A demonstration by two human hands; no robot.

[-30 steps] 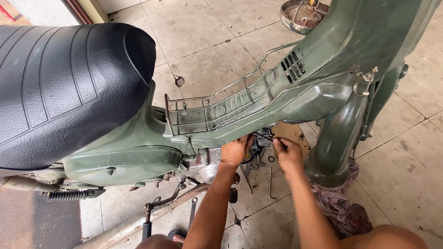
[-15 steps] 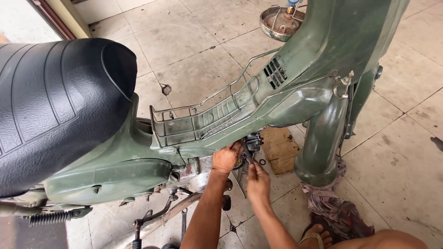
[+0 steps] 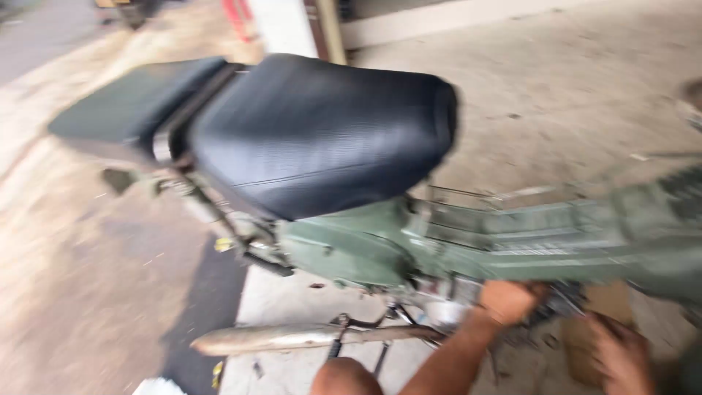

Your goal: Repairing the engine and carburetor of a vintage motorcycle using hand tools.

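Closest to the camera, a bare knee (image 3: 344, 377) pokes up at the bottom edge, so the person looks crouched low beside the bike, which makes sense for getting at the underside. The left hand (image 3: 512, 301) is tucked up under the olive-green metal motorcycle frame (image 3: 380, 249), knuckles out, pressed into the dark engine parts (image 3: 556, 303) there; the fingers are hidden and the frame is smeared with motion, so I can't tell if it's clamped on anything or just bracing. The right hand (image 3: 621, 355) sits lower, by the bottom right corner, over a tan cardboard piece (image 3: 585, 336) lying on the concrete floor (image 3: 556, 80), probably there to catch bits; its grip isn't readable either. Left of the knee, the long dull chrome exhaust pipe (image 3: 292, 338) runs low along the bike. Above the frame sits a wire luggage rack (image 3: 475, 201), then the wide black ribbed vinyl seat (image 3: 314, 132), with a flat dark rear pad (image 3: 124, 110) beyond it.
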